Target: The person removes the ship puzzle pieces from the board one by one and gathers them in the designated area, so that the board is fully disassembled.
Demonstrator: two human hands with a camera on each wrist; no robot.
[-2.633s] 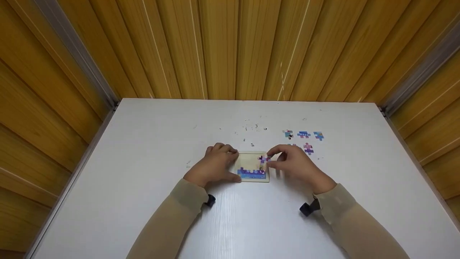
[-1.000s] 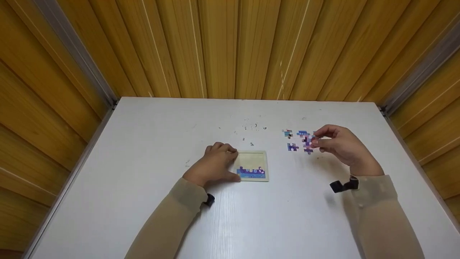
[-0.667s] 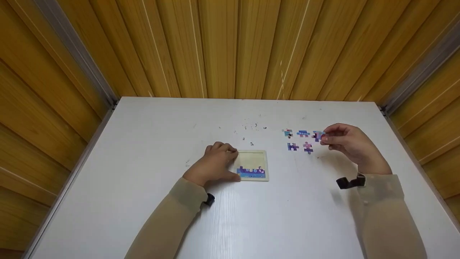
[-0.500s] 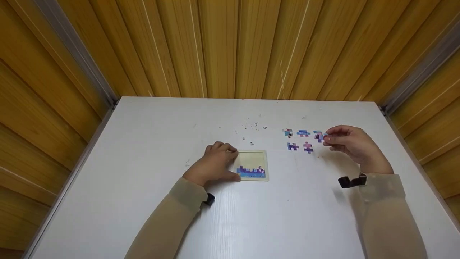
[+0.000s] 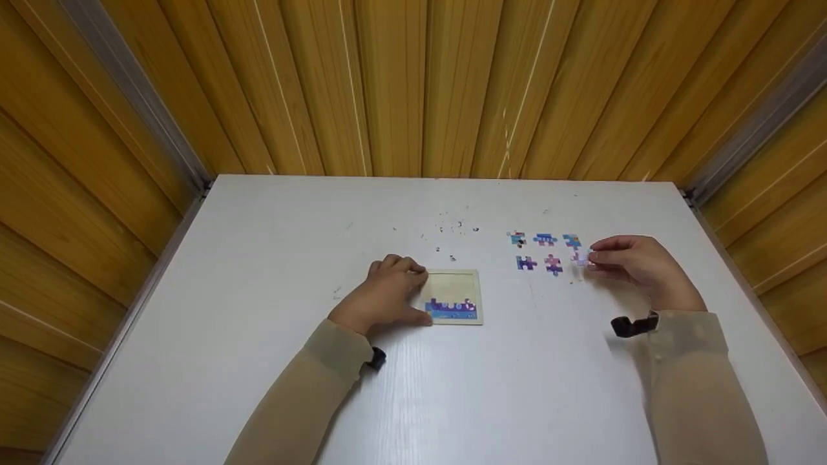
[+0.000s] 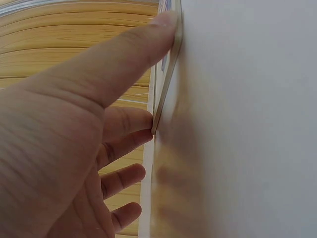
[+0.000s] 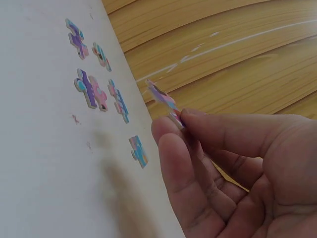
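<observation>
My left hand [image 5: 387,294] holds the left side of a small pale wooden puzzle tray [image 5: 479,297], thumb at the near corner and forefinger at the far one. In the left wrist view the thumb [image 6: 133,54] lies on the tray's edge [image 6: 168,74]. A strip of joined blue and purple jigsaw pieces [image 5: 452,311] fills the tray's near part; its far part shows bare wood. Off to the right, my right hand [image 5: 639,265] pinches a pink and purple jigsaw piece [image 7: 162,96] between thumb and fingers, raised off the table.
Several loose jigsaw pieces lie in two rows on the white table [image 5: 400,387], among them a blue one [image 5: 572,241] and a purple one [image 5: 525,263]. Small dark specks [image 5: 460,224] mark the table behind the tray. Wood-grain panels [image 5: 413,84] stand around it.
My right hand has carried the jigsaw piece from the tray over to the loose pieces, then slightly nearer and right, turning it on the way. The left hand stays at the tray.
</observation>
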